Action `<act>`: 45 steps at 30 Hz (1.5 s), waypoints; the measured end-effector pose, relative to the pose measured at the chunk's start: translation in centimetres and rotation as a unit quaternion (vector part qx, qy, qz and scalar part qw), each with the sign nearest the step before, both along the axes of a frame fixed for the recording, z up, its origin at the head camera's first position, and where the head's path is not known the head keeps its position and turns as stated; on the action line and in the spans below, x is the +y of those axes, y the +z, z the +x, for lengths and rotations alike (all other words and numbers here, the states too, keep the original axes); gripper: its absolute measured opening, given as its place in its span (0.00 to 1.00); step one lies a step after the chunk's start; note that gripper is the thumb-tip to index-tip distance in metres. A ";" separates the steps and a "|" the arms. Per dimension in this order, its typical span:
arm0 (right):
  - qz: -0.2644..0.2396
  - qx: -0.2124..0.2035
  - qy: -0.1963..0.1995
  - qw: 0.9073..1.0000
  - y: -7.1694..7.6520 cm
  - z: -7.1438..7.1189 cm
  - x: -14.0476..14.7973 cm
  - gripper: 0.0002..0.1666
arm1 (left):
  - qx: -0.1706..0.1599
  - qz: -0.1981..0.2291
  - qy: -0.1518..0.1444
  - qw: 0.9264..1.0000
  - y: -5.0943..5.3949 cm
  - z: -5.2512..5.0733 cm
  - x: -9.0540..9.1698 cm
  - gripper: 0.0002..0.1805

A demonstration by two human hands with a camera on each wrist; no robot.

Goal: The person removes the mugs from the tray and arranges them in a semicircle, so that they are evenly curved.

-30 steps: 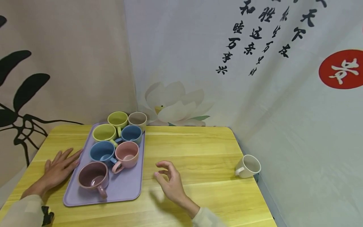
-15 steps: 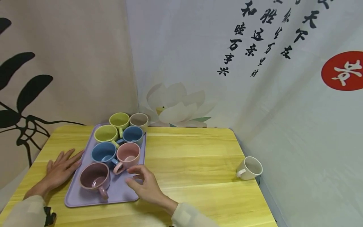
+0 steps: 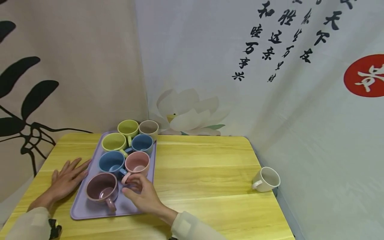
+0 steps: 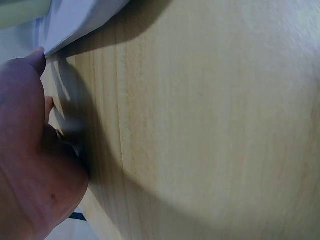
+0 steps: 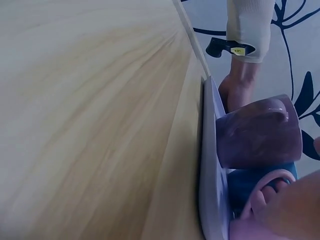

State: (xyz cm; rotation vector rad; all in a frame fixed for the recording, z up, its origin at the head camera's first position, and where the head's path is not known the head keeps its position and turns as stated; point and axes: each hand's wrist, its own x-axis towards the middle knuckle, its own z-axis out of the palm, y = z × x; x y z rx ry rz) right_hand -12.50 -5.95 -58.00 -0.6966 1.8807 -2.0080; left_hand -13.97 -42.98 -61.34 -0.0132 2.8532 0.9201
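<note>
On the lilac tray, my right hand has its fingers curled at the handle of the pink mug, the thumb a little apart. In the right wrist view, the fingertips of that hand show inside the handle loop. The purple mug stands near the tray's front, close to the right hand. My left hand lies spread on the table, fingertips at the tray's left edge. In the left wrist view, a fingertip of the left hand touches the tray's edge.
Two blue mugs, two yellow-green mugs and a greyish mug also stand on the tray. A white mug stands at the table's right edge. Fabric with printed writing hangs behind the wooden table.
My right hand has moved left from over the table to the pink mug's handle. The left hand stays by the tray. The whole head view has shifted slightly.
</note>
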 end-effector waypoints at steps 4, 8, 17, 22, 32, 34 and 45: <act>-0.010 -0.027 -0.004 1.000 0.3 0.0 -0.5 0.25 | 0.003 0.003 0.000 1.000 0.0 0.0 0.1 0.37; -0.018 -0.037 -0.001 0.999 0.5 0.1 -0.9 0.25 | 0.005 0.005 -0.001 1.000 -0.1 0.0 0.1 0.37; -0.015 -0.030 -0.028 0.999 0.1 0.2 -0.7 0.23 | 0.005 0.006 0.002 1.000 -0.2 0.0 0.1 0.38; -0.011 -0.033 -0.063 0.997 0.2 0.4 0.1 0.20 | -0.001 0.002 0.004 1.000 0.0 -0.1 0.3 0.38; -0.050 -0.066 -0.070 0.994 -0.1 -0.2 1.3 0.12 | -0.006 0.003 0.001 1.000 0.2 0.0 0.2 0.38; -0.061 -0.079 -0.063 0.993 -0.2 -0.4 1.4 0.13 | -0.005 0.004 0.002 1.000 0.2 -0.1 0.2 0.38; -0.072 -0.087 -0.071 0.991 -0.6 -0.8 1.9 0.14 | 0.022 0.005 -0.010 1.000 -0.4 -0.1 -0.1 0.37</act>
